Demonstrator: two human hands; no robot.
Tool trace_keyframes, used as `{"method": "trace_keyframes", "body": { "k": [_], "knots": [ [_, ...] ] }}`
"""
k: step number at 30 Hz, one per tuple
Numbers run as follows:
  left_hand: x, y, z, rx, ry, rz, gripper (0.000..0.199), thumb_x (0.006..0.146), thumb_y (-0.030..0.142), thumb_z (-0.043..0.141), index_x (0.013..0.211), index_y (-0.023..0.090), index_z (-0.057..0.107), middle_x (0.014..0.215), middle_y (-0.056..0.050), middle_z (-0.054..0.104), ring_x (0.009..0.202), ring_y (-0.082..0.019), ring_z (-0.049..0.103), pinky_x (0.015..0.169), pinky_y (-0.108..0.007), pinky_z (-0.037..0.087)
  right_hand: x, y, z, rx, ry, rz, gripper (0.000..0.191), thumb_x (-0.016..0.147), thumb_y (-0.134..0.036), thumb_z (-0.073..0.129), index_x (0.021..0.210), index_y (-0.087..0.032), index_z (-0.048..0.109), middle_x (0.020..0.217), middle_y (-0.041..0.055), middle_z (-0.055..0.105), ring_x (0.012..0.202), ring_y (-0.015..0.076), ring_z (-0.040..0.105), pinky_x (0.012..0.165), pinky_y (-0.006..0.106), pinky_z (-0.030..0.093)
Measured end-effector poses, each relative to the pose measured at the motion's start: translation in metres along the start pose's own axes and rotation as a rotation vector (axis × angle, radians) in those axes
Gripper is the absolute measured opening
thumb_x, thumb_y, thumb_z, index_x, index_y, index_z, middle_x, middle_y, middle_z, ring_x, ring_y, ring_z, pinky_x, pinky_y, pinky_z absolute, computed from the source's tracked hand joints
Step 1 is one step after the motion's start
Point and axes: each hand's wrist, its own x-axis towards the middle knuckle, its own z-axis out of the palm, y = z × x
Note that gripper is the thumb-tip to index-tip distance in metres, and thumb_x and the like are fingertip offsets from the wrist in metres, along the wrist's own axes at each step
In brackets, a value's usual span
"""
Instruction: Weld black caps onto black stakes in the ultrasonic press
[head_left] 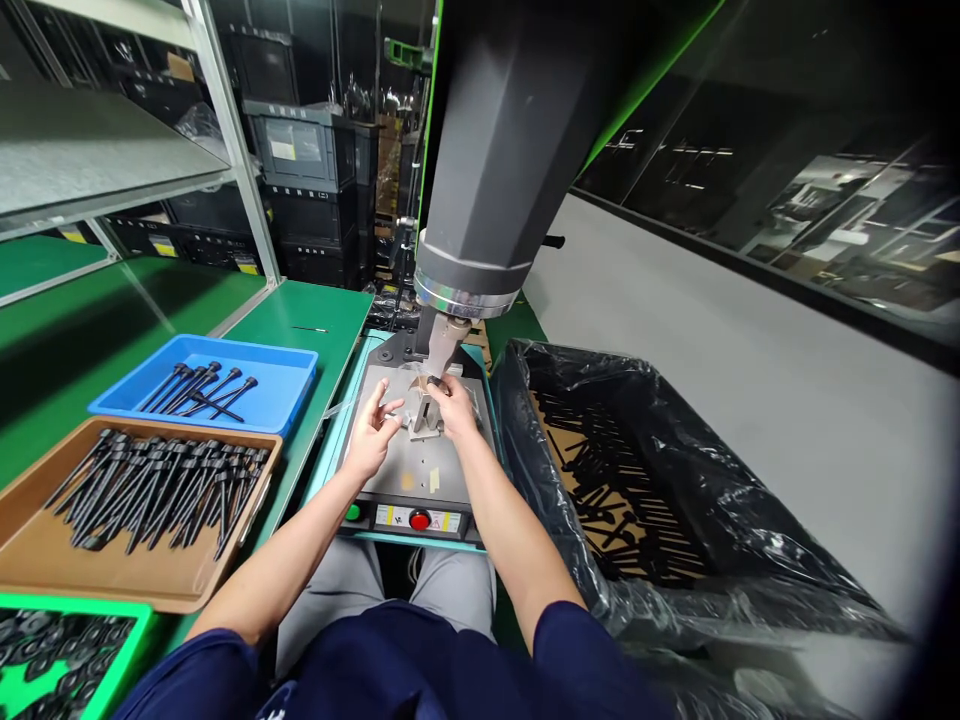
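My right hand (454, 408) is at the metal fixture (424, 415) under the machine's horn (444, 345), its thumb and fingers closed on a small black part (435, 384). How much of that part sits in the fixture is hidden by my fingers. To the left of the fixture, my left hand (370, 436) hovers over the grey base plate (390, 480), fingers apart and holding nothing. The grey press head (487, 170) hangs above both hands.
A green button (352, 512) and a red button (420, 520) face me. Left stand a blue tray (292, 365) and a brown tray (142, 580) with black stemmed parts, and a green bin (127, 640) of black pieces. Right, a plastic-lined box (525, 470) contains black parts on cardboard.
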Motion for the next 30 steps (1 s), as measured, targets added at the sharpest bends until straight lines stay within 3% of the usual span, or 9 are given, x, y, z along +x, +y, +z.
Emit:
{"method": "trace_keyframes", "body": {
  "k": [4, 8, 16, 19, 26, 28, 30],
  "knots": [
    [0.001, -0.002, -0.003, 0.007, -0.009, 0.002, 0.071, 0.082, 0.033, 0.069, 0.145, 0.036, 0.038, 0.159, -0.008, 0.026, 0.118, -0.023, 0.057, 0.09, -0.033, 0.052, 0.0, -0.009, -0.005, -0.012, -0.046, -0.046, 0.03, 0.076, -0.04, 0.065, 0.1, -0.023, 0.07, 0.1, 0.0015, 0.072, 0.099, 0.0221, 0.062, 0.091, 0.034, 0.046],
    [0.0, -0.003, -0.003, -0.004, -0.004, -0.008, 0.071, 0.081, 0.031, 0.07, 0.145, 0.035, 0.039, 0.158, -0.009, 0.027, 0.116, -0.022, 0.058, 0.092, -0.034, 0.051, 0.002, -0.008, -0.001, 0.035, -0.035, -0.03, 0.029, 0.073, -0.039, 0.067, 0.095, -0.02, 0.069, 0.093, 0.003, 0.072, 0.09, 0.0212, 0.064, 0.085, 0.033, 0.047],
    [-0.001, -0.004, -0.005, 0.001, -0.003, -0.019, 0.07, 0.081, 0.03, 0.069, 0.144, 0.033, 0.04, 0.158, -0.009, 0.026, 0.116, -0.023, 0.058, 0.094, -0.036, 0.052, 0.007, 0.007, 0.01, -0.004, 0.106, 0.034, 0.036, 0.065, -0.033, 0.074, 0.097, -0.02, 0.063, 0.094, 0.0023, 0.069, 0.088, 0.0198, 0.062, 0.086, 0.033, 0.047],
    [-0.002, -0.006, -0.006, -0.001, 0.006, -0.035, 0.07, 0.08, 0.029, 0.071, 0.143, 0.033, 0.042, 0.158, -0.009, 0.027, 0.115, -0.022, 0.059, 0.094, -0.036, 0.052, 0.0, 0.006, 0.006, 0.025, 0.047, 0.035, 0.043, 0.064, -0.034, 0.075, 0.103, -0.022, 0.063, 0.1, 0.0023, 0.069, 0.091, 0.0201, 0.061, 0.089, 0.034, 0.047],
    [-0.002, -0.016, -0.01, 0.007, 0.054, -0.063, 0.07, 0.078, 0.029, 0.071, 0.142, 0.032, 0.044, 0.157, -0.009, 0.029, 0.115, -0.024, 0.06, 0.092, -0.037, 0.053, -0.028, -0.001, -0.016, 0.269, -0.121, 0.034, 0.062, 0.06, -0.027, 0.079, 0.119, -0.027, 0.062, 0.128, 0.0022, 0.062, 0.12, 0.024, 0.054, 0.105, 0.039, 0.038],
    [-0.001, -0.018, -0.01, 0.01, 0.071, -0.071, 0.071, 0.077, 0.028, 0.072, 0.142, 0.031, 0.045, 0.155, -0.01, 0.032, 0.114, -0.023, 0.061, 0.093, -0.037, 0.052, -0.029, -0.004, -0.02, 0.362, -0.116, 0.098, 0.054, 0.064, -0.032, 0.079, 0.116, -0.027, 0.064, 0.128, 0.0025, 0.062, 0.123, 0.0244, 0.052, 0.106, 0.04, 0.038],
    [-0.001, -0.018, -0.011, 0.014, 0.088, -0.074, 0.071, 0.075, 0.028, 0.073, 0.141, 0.029, 0.046, 0.153, -0.011, 0.035, 0.113, -0.023, 0.062, 0.094, -0.037, 0.052, -0.026, -0.008, -0.023, 0.448, -0.015, 0.25, 0.036, 0.075, -0.044, 0.07, 0.106, -0.026, 0.068, 0.125, 0.0037, 0.064, 0.123, 0.0243, 0.053, 0.104, 0.041, 0.039]
  ]
}}
